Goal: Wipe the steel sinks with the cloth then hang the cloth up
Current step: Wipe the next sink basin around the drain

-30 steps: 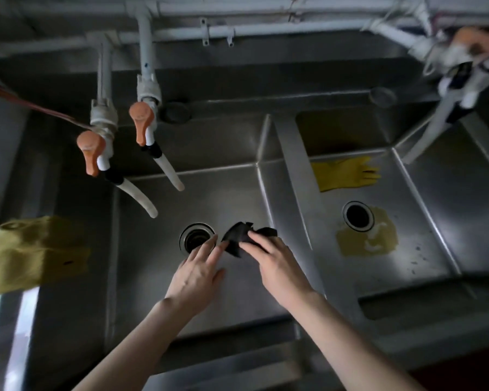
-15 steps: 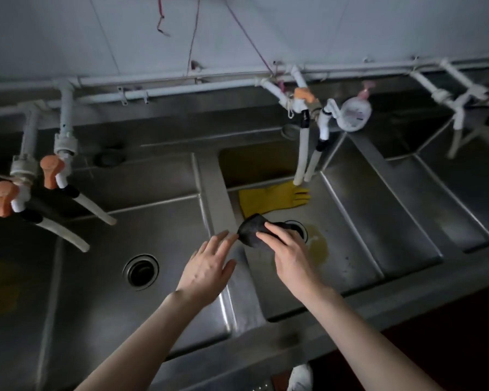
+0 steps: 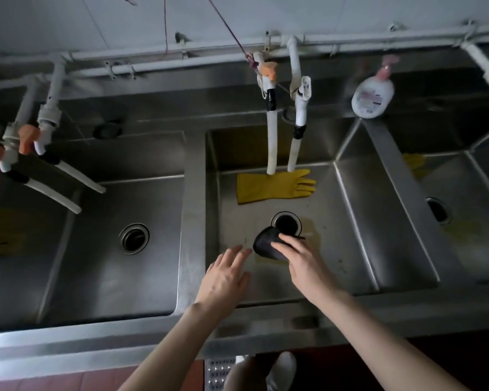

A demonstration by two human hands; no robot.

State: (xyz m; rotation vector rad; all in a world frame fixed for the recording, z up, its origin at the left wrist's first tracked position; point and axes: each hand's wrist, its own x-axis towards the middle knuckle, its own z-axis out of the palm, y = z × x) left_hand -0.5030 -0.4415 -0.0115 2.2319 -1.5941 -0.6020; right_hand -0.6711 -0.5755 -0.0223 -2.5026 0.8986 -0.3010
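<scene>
A dark cloth (image 3: 266, 244) is bunched in my right hand (image 3: 302, 263), low over the floor of the middle steel sink (image 3: 336, 249), just in front of its drain (image 3: 286, 222). My left hand (image 3: 226, 277) hovers beside it at the sink's left wall, fingers spread and holding nothing. The left steel sink (image 3: 96, 263) lies past the divider, with its own drain (image 3: 133, 238). A third sink (image 3: 469, 235) shows at the right edge.
A yellow rubber glove (image 3: 274, 186) lies at the back of the middle sink under two white tap hoses (image 3: 271, 142). Orange-handled taps (image 3: 26, 142) overhang the left sink. A soap bottle (image 3: 373, 94) stands on the back ledge. A red string (image 3: 232, 29) runs up the wall.
Both hands and the cloth have moved from the left sink over the divider into the middle sink. My view has swung to the right with them.
</scene>
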